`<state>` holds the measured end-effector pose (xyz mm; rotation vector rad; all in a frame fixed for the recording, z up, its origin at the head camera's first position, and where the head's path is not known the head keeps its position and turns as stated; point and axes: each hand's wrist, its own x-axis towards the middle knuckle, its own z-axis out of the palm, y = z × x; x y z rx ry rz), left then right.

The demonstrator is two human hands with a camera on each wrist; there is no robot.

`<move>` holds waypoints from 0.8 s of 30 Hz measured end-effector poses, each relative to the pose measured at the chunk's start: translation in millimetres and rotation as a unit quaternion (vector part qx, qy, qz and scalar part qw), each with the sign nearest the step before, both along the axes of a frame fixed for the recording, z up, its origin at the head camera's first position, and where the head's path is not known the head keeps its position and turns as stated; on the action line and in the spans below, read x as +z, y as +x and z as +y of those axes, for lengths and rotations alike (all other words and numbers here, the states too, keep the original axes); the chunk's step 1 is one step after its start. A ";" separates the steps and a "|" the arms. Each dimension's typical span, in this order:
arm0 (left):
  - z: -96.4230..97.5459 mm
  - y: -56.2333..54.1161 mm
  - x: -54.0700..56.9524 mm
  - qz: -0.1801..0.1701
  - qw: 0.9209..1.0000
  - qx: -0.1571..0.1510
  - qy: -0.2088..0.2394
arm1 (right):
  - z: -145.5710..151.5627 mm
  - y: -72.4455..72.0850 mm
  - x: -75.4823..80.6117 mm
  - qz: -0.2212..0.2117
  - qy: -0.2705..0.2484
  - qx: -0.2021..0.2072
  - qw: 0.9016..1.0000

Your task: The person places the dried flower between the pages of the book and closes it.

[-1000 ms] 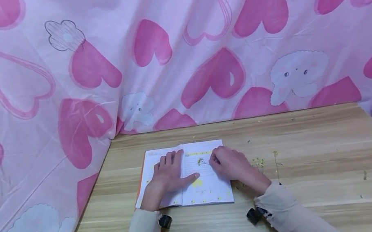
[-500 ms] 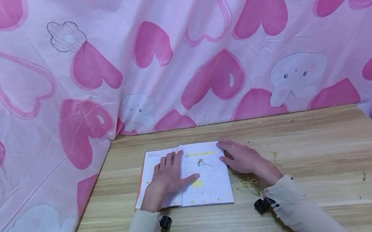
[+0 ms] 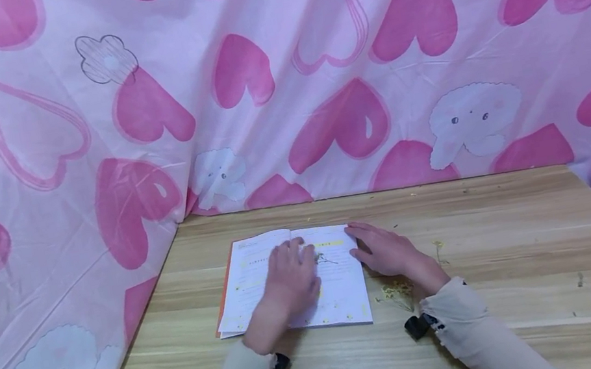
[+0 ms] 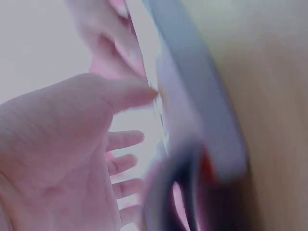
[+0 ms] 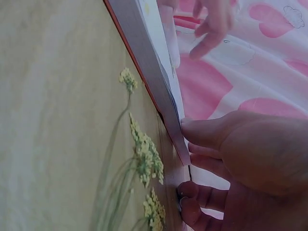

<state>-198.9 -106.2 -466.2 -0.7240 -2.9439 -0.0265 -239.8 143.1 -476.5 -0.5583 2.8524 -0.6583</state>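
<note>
- In the left half of the tabletop [image 3: 518, 237], a book [image 3: 344, 294] is laid open, with a flower sprig [image 3: 320, 258] set on its right page, toward the page's far end.
- Over the fold and part of that page, the left hand [image 3: 289, 281] is held with fingers extended and thumb apart; nothing is seen gripped, and whether the page is pressed cannot be told.
- Against the book's right edge, near its far corner, the right hand [image 3: 387, 251] is rested, thumb touching the pages, fingers loosely bent, no pinch shown.
- By a sideways brush of the left fingers, the sprig could be dragged or its blossoms knocked off; by a lifted page, it could be tipped toward the fold. The bunch of flowers [image 3: 398, 290], beside the right sleeve [image 3: 453, 305], could be snagged if that arm were drawn back.
- Toward the fold, the sprig's head is pointed; its long axis is laid roughly left to right, stem slanting slightly nearer the person. The book's fold is aligned away from the tabletop's far edge.
</note>
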 end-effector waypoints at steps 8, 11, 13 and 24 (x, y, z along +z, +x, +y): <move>40.5 30.3 -2.9 0.014 0.995 -0.096 0.000 | -1.4 -1.3 -0.2 0.001 -0.002 -0.002 1.000; 44.8 32.7 -4.1 -0.019 0.996 -0.092 0.010 | -1.4 -1.2 -0.5 -0.004 -0.004 -0.006 1.000; 45.6 32.7 -3.3 -0.047 0.996 -0.081 0.011 | -1.5 -1.2 -1.1 -0.004 -0.004 -0.006 1.000; 43.7 30.2 -5.5 -0.064 0.993 -0.091 0.026 | -0.6 -1.3 -0.7 -0.004 -0.003 -0.006 1.000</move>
